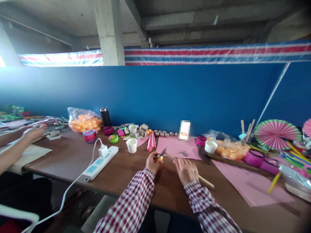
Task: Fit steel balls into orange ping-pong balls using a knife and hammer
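My left hand (153,162) is closed around a small orange ball (159,158), with a pointed dark metal blade (163,151) sticking up beside it; whether the fingers also grip the blade is hard to tell. To its right, my right hand (186,170) lies over a pale wooden stick (206,182), palm down. The stick's thin end points toward the ball, and its thicker end shows past the wrist. How the fingers meet the stick is partly hidden. A pink sheet (170,145) with small metal pieces (184,152) lies just beyond both hands.
A white power strip (100,163) with its cable lies left. White paper cups (132,145), colored tape rolls (254,157) and bags of orange balls (85,123) stand around. A black bottle (105,117) is at the back. Another person's hands (35,132) work at the far left.
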Demonstrator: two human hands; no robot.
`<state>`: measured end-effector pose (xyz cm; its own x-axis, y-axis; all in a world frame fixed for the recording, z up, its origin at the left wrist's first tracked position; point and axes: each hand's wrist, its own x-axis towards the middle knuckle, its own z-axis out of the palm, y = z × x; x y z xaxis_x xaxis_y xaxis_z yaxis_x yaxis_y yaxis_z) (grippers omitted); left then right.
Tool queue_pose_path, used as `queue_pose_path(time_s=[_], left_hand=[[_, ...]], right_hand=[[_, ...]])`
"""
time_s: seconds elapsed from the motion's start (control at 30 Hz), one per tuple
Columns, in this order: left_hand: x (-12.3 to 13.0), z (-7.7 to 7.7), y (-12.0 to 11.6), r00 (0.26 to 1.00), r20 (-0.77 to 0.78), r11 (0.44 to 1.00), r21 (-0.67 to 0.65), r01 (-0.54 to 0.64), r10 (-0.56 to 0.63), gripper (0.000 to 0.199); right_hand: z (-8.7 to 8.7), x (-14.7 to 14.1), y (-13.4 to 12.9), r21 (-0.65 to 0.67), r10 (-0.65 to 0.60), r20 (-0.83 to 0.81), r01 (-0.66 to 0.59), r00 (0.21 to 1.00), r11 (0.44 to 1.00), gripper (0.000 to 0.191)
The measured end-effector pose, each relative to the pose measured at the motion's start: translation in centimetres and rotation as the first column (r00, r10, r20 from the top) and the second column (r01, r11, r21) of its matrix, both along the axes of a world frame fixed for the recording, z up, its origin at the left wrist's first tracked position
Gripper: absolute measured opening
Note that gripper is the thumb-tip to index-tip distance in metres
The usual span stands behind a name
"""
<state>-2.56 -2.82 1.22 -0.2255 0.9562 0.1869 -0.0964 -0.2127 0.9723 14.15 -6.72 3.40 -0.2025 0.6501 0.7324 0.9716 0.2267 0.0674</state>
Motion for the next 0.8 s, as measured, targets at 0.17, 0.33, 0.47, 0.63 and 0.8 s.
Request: queue_pose_path(time_s=[0.17, 0.33, 0.47, 0.63, 0.8], left_hand=[[-0.08, -0.28, 0.14, 0.999, -0.034, 1.000, -0.005, -0.030, 0.030, 0.040], [0.06, -0.34, 0.26, 0.998, -0.056, 1.000, -0.007, -0.029, 0.029, 0.040], [0.13, 0.01, 0.05, 0.999, -0.050, 1.000, -0.003, -0.006, 0.006, 0.037], [0.14, 0.48, -0.29, 1.000, -0.009, 1.000, -0.003, -0.009, 0.009, 0.037], [0.03, 0.28, -0.17, 1.000, 0.000, 1.000, 0.004, 0.006, -0.006, 0.038]], right_hand=[[0.37, 0.23, -0.15, 0.038, -0.022, -0.027, 0.023, 0.999, 0.999, 0.031], [0.45, 0.18, -0.14, 0.026, -0.018, -0.012, 0.018, 1.000, 0.999, 0.029], [0.36, -0.02, -0.12, 0.029, 0.006, 0.004, -0.006, 1.000, 1.000, 0.029], [0.51, -0.01, -0.23, 0.026, -0.003, 0.001, 0.003, 1.000, 1.000, 0.029], [0.58, 0.05, -0.19, 0.049, 0.014, 0.010, -0.014, 1.000, 0.999, 0.029]])
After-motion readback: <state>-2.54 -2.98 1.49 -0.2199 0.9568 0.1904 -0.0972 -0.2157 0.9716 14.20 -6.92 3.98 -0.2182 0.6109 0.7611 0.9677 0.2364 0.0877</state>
